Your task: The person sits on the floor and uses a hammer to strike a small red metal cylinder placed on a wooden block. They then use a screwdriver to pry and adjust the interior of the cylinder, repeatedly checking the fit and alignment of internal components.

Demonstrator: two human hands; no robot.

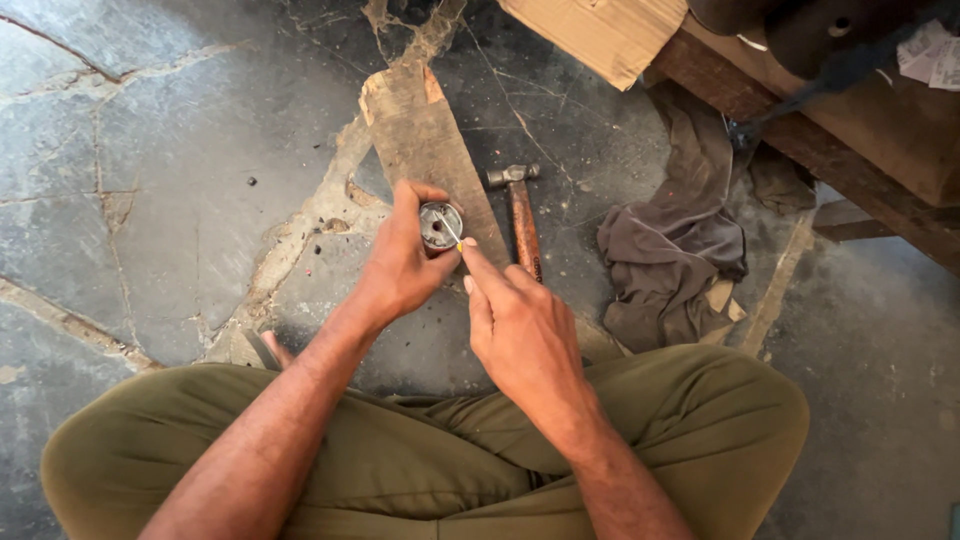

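The person sits cross-legged on a cracked stone floor (pixel 170 150), olive trousers filling the lower part of the view. The left hand (pixel 400 265) is closed around a small round metal part (pixel 440 225), holding it up with its open face toward the camera, just above the near end of a worn wooden board (pixel 425 140) that lies on the floor. The right hand (pixel 520 330) is closed in a pinch on a thin pin-like tool (pixel 452 232), forefinger and thumb stretched forward, and the tip of the tool reaches into the face of the metal part. Just to the right of the hands a hammer (pixel 522 215) with a wooden handle lies on the floor, untouched. Further right lies a crumpled grey cloth (pixel 680 240), near a wooden beam (pixel 800 130) and a piece of cardboard (pixel 600 35).
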